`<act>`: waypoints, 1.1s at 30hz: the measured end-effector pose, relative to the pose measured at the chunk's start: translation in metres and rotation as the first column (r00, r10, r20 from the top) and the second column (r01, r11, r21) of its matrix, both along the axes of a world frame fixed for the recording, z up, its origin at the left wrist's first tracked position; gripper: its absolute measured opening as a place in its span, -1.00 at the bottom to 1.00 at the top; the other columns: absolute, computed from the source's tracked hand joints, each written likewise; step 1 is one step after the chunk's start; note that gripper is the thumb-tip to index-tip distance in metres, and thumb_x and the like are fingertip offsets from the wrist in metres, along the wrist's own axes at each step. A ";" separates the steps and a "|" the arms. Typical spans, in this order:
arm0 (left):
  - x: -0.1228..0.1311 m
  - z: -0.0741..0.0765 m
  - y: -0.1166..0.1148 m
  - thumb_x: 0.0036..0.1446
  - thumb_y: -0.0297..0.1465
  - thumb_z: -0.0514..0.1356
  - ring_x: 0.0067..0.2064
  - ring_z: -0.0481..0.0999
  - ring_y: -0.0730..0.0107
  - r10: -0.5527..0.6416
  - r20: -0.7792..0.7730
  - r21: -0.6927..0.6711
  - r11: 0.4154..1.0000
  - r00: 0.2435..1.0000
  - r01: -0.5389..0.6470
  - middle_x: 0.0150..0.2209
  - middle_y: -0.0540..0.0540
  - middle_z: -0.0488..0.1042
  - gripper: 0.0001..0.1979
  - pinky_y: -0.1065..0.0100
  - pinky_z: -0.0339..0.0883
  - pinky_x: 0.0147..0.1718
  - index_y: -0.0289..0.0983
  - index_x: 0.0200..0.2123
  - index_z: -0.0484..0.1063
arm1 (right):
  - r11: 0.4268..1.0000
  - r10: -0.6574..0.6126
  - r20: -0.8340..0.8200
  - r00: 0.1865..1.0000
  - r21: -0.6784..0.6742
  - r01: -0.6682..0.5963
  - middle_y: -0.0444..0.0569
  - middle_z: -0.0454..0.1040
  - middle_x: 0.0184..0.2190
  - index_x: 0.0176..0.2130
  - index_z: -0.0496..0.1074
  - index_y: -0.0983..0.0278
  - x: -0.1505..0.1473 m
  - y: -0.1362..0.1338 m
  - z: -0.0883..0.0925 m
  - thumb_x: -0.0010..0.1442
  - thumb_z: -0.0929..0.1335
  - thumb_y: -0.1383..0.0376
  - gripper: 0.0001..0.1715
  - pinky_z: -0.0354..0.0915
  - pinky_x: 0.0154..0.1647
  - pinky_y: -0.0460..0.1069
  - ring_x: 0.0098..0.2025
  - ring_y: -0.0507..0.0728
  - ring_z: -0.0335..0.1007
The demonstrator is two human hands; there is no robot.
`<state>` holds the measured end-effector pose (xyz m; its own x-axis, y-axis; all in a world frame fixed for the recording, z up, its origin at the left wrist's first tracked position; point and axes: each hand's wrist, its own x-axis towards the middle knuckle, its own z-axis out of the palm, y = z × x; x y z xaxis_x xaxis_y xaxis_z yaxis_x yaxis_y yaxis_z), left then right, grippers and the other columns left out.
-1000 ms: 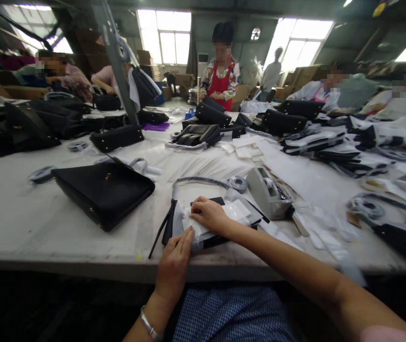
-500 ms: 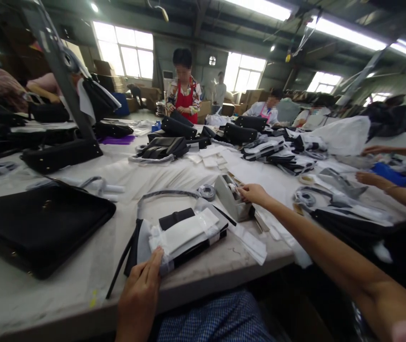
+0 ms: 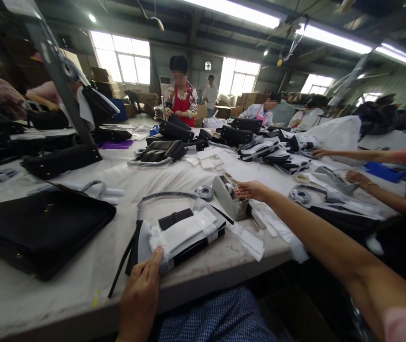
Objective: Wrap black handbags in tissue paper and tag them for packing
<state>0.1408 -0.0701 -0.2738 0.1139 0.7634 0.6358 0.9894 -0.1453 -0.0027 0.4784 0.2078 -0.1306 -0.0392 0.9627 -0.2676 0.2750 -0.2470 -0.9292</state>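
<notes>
A folded black bag (image 3: 198,251) lies before me at the table's front edge, with white packing sheets (image 3: 188,231) across its top and a wrapped handle looping behind it. My left hand (image 3: 141,289) grips its near left corner, fingers together on top; the thumb is hidden. Just beyond the bag's right end stands a grey tape dispenser (image 3: 228,198). My right hand (image 3: 255,191) reaches over to it, fingertips closed in a pinch at its tape end. The tape itself hardly shows between them.
A large black handbag (image 3: 42,228) lies at left. Beside the dispenser are a wrapped grey coil (image 3: 204,192) and white strips (image 3: 247,240). More black bags (image 3: 163,152) are heaped farther back. A co-worker's hands (image 3: 358,178) work at right; a person in a red apron (image 3: 184,102) stands opposite.
My right hand stays at the dispenser, its fingers a little straighter. My left hand keeps its place on the bag. The view has turned slightly right, bringing more of the right-hand co-worker in.
</notes>
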 end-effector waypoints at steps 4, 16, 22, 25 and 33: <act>-0.001 -0.001 0.000 0.24 -0.61 0.09 -0.01 0.47 0.21 -0.010 0.034 -0.001 1.000 0.999 0.010 0.17 -0.05 0.47 -0.25 0.27 0.41 -0.01 -0.19 0.42 -0.10 | 0.999 -0.048 -0.009 0.999 -0.006 0.048 0.19 0.61 -0.34 -0.33 0.52 0.45 0.016 -0.039 0.012 0.31 0.38 0.20 -0.66 0.50 -0.43 -0.15 -0.44 0.04 0.55; -0.002 -0.002 0.000 0.28 -0.56 0.08 -0.08 0.47 0.22 -0.004 0.045 0.004 1.000 0.999 0.004 0.13 0.03 0.50 -0.31 0.27 0.40 -0.05 -0.18 0.41 -0.05 | 0.944 -0.222 0.075 0.972 0.266 0.195 0.14 0.61 -0.36 -0.37 0.55 0.34 0.039 -0.104 -0.090 -0.03 0.48 -0.11 -0.44 0.45 -0.52 -0.05 -0.47 0.11 0.51; -0.001 -0.002 0.000 0.27 -0.59 0.09 -0.09 0.47 0.22 0.000 0.026 0.005 1.000 1.000 0.000 0.13 0.02 0.51 -0.30 0.26 0.39 -0.06 -0.19 0.41 -0.05 | 0.929 -0.216 0.298 0.930 0.356 0.101 -0.02 0.58 -0.51 -0.39 0.56 0.28 0.048 -0.084 -0.089 0.06 0.42 0.01 -0.62 0.34 -0.56 -0.06 -0.56 0.10 0.45; 0.000 -0.002 0.000 0.26 -0.59 0.09 -0.10 0.48 0.22 0.000 0.030 0.010 1.000 1.000 -0.001 0.11 -0.01 0.52 -0.29 0.26 0.39 -0.08 -0.18 0.41 -0.06 | 0.929 -0.178 0.427 0.886 0.370 0.009 -0.09 0.54 -0.60 -0.43 0.57 0.25 0.059 -0.089 -0.080 0.08 0.41 0.10 -0.73 0.33 -0.50 -0.03 -0.56 0.13 0.46; 0.002 0.004 0.001 0.32 -0.49 0.06 -0.20 0.50 0.28 0.043 0.119 0.021 0.999 0.992 -0.046 -0.12 -0.10 0.56 -0.48 0.32 0.40 -0.13 -0.20 0.32 0.18 | 0.654 -0.047 0.818 0.574 0.459 -0.601 0.04 0.62 -0.11 -0.11 0.61 0.14 0.067 -0.122 -0.036 0.29 0.32 0.24 -0.72 0.37 -0.13 0.01 -0.13 0.20 0.56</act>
<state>0.1424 -0.0694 -0.2695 0.0028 0.7507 0.6606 0.9884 -0.1025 0.1122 0.5455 0.0863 -0.1662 -0.4520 0.8338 0.3170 0.8235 0.5267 -0.2110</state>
